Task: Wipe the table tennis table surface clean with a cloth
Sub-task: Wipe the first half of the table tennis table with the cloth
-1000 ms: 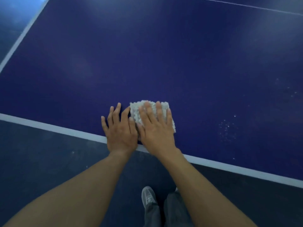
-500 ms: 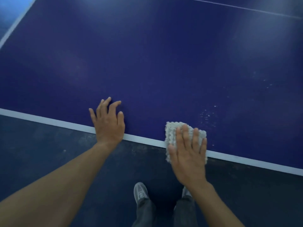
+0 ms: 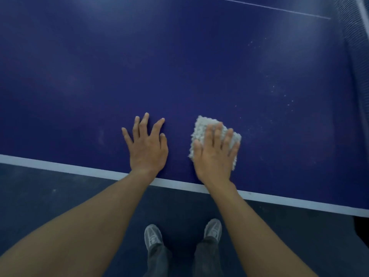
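Pressing down on the pale, nubbly cloth (image 3: 201, 126), the right hand (image 3: 214, 156) is lying flat with straight fingers (image 3: 217, 132) spread across it. The cloth is sitting on the blue table (image 3: 179, 56), just inside the white edge line (image 3: 60, 166). The left hand (image 3: 146, 148) is resting palm-down on the table nearby, apart from the cloth, its fingers splayed wide. Pale specks (image 3: 279, 92) are showing further right.

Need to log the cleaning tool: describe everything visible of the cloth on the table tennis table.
The small, off-white, nubby cloth looks like thick chenille or microfibre, a rough rectangle turned slightly askew. It lies flat on the dark blue table tennis table, just inside its white edge line. The right hand presses on it with straight, spread fingers, covering its near half; the left hand rests apart from it.
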